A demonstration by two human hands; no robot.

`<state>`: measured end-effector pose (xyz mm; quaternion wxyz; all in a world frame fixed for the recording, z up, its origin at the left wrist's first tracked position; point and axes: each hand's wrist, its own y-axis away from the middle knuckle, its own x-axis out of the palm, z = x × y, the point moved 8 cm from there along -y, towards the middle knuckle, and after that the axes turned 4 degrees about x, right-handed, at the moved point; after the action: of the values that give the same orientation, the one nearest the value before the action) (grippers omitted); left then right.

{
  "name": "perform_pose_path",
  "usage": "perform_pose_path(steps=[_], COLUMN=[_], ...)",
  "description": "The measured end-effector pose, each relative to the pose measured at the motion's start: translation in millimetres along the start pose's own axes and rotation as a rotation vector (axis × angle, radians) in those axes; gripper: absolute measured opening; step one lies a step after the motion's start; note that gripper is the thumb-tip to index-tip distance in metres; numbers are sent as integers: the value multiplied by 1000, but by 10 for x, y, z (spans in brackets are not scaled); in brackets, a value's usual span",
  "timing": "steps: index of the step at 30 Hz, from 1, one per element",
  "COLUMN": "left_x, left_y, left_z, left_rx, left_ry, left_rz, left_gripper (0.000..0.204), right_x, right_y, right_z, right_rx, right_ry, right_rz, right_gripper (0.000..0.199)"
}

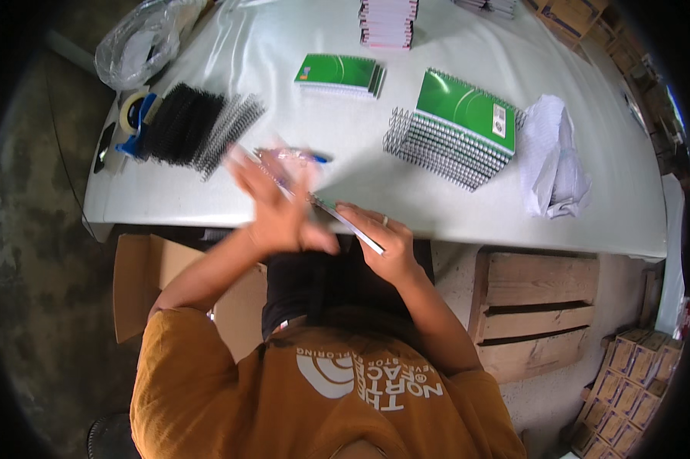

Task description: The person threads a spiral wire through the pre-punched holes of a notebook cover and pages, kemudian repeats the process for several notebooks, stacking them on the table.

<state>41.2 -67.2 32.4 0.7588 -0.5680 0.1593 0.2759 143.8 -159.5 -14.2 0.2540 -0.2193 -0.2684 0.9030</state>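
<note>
My right hand (387,239) grips a thin spiral notebook (358,229), seen almost edge-on at the table's near edge, fingers on its upper side. At the notebook's left end, my left hand (272,206) is blurred by motion, its fingers spread and thumb apart. A thin coil (276,174) seems to run along its fingers, too smeared to make out fully. Just beyond lies a blue-tipped pen (319,158) beside a small clear wrapper. To the left lie piles of black spiral coils (178,126) and grey spiral coils (226,136).
Green notebooks form a tall stack (467,115) at right and a smaller stack (337,71) farther back. White crumpled wrapping (551,161) sits right of them. A blue tape dispenser (134,126) and plastic bag (146,46) are left. Below stand a cardboard box (134,283) and wooden pallet (540,279).
</note>
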Motion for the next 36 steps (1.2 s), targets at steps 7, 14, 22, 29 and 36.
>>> perform_pose_path(steps=[7,14,22,29,36], left_x=[155,374,440,521,241], left_y=[209,198,371,37,-407], left_z=[-572,-515,-643,-447,-392], left_rx=[330,-9,-46,-158,-180], left_ry=[268,440,507,557,361], left_rz=[89,227,293,438,374], left_gripper=[110,114,107,93,39], right_x=[-64,-36,48,128,58], right_y=[68,13,-15,-39,-121], right_z=[-122,-68,-233,-310,-363], right_rx=[-20,17,114,195,245], right_ry=[56,76,-14,-149,-177], right_rz=[-97,-58,-33,23,-15], right_gripper=[54,61,62,78,98])
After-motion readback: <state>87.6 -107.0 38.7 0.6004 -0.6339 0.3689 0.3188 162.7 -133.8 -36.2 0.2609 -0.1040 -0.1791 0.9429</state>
